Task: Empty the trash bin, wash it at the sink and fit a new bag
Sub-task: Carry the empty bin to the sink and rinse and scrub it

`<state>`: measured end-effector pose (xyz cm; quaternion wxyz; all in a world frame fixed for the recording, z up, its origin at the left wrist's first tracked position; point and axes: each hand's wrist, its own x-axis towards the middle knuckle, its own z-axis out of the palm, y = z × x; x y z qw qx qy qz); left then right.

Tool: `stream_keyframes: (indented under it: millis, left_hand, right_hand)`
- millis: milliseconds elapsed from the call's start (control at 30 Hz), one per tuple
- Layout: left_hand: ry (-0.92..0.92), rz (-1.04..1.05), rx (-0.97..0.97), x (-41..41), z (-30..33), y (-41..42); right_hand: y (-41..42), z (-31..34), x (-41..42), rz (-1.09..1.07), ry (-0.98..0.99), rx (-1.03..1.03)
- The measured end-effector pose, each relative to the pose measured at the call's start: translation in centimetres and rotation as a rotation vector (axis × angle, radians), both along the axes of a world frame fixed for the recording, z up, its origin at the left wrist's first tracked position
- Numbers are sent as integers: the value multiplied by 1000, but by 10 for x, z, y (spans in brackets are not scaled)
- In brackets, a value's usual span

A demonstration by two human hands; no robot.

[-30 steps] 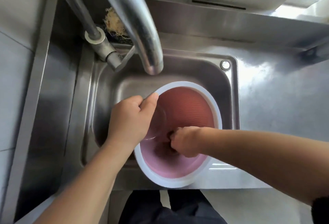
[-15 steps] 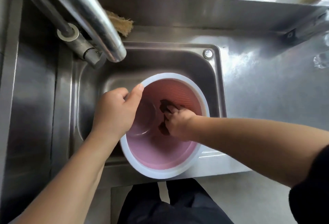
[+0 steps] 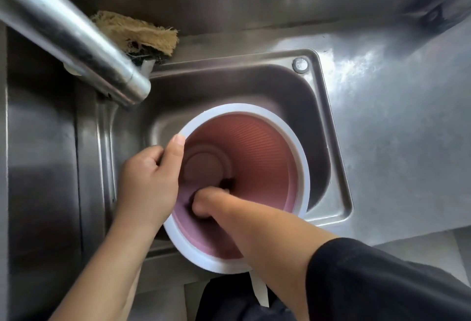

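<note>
The right hand [image 3: 204, 204] has been pushed deeper into the bin [image 3: 300, 152], down to the lower left part of the inside near the base, where half a second ago it was held higher, by the middle of the ribbed wall. The dark thing gripped in it, plainly seen then, is now mostly hidden under the fingers. More of the forearm and a black sleeve [image 3: 382, 277] have been brought into view over the near rim

Pink trash bin [image 3: 265, 157] with fine vertical ribbing and white rim, brushed silver steel sink [image 3: 318, 116], silver faucet [image 3: 76, 40], tan fibrous scrubber [image 3: 137, 32], black sleeve [image 3: 382, 277]
</note>
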<state>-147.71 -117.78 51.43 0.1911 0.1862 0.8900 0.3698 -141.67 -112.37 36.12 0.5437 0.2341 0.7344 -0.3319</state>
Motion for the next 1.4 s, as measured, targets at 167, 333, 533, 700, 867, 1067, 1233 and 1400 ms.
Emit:
stream_keyframes:
  millis: [167,333,533,700,867,1067,1233,1400]
  left_hand:
    - [-39,8,-8,-1,0,-2]
    - [-68,9,22,-1,4,1]
    - [-74,-8,22,0,5,3]
    - [-73,-5,33,-1,5,1]
    - [-77,12,43,-1,2,-7]
    - [-83,42,19,-8,-9,-20]
    - [-98,108,27,-4,-15,-23]
    - [-129,147,59,-3,-21,-25]
  right_hand:
    - [-6,22,-6,-639,103,-124]
    - [-7,41,-7,-1045,85,-221]
    - [8,45,-3,-1078,339,-200]
    - [11,32,-12,-586,650,154]
    - [35,-4,-20,-196,669,191]
    - [55,-47,14,429,668,470]
    - [47,-53,28,316,303,607]
    - [27,-34,21,-49,-68,467]
